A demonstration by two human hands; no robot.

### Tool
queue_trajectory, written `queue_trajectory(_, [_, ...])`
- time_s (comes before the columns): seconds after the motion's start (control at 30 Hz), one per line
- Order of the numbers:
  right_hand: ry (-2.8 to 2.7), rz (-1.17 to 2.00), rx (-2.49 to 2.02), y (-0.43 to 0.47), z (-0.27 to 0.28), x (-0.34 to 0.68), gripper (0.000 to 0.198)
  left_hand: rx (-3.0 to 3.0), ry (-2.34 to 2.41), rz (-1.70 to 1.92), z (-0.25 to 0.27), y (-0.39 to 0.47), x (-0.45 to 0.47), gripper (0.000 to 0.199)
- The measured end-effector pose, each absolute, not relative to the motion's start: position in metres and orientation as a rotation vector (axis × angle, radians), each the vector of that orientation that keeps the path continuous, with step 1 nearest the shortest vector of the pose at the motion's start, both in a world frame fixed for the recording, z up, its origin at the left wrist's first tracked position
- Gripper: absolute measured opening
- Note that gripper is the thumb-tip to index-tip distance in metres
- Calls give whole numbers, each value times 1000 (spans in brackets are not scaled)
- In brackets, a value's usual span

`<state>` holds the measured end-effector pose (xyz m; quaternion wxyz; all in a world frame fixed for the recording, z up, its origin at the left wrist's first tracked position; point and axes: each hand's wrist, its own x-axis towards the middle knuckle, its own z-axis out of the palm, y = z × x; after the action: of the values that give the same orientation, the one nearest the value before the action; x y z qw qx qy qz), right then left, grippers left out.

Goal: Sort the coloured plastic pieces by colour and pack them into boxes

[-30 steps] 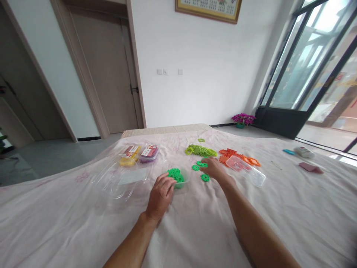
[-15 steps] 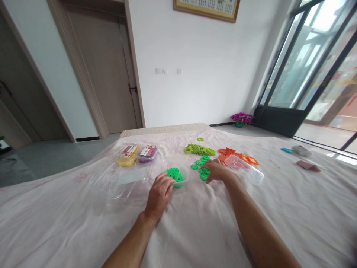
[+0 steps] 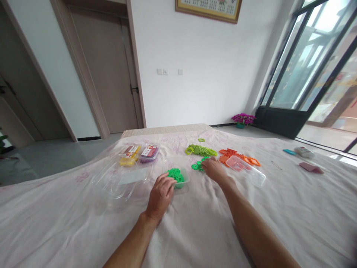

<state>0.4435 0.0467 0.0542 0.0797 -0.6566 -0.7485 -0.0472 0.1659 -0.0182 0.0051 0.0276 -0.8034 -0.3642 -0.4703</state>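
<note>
A small clear plastic box holds several green flower-shaped plastic discs. My left hand grips the box's near left side, fingers bent over its rim. Just right of the box, my right hand lies palm down with curled fingers over loose green discs; its fingertips and the discs beneath are partly hidden. Beyond it is a pile of lime-green discs, with one lime disc apart. Orange discs lie to the right, partly under a clear lid.
At left, large clear packaging lies near a box of yellow pieces and a box of purple pieces. On the right are a pink folded piece, a blue item and a whitish packet. The cloth is wrinkled.
My right hand has closed in over the nearer green discs, which no longer show beside it. My left hand stays on the box. The view has shifted slightly.
</note>
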Motion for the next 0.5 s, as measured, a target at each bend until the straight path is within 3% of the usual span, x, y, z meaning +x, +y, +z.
queue_trajectory(0.27, [-1852,246,-1696,52,58,417,24,-2486,-1133,-1452,6,-19,166,19])
queue_trajectory(0.5, [-1703,717,-1286,51,38,377,36,-2489,-1136,-1455,6,-19,166,19])
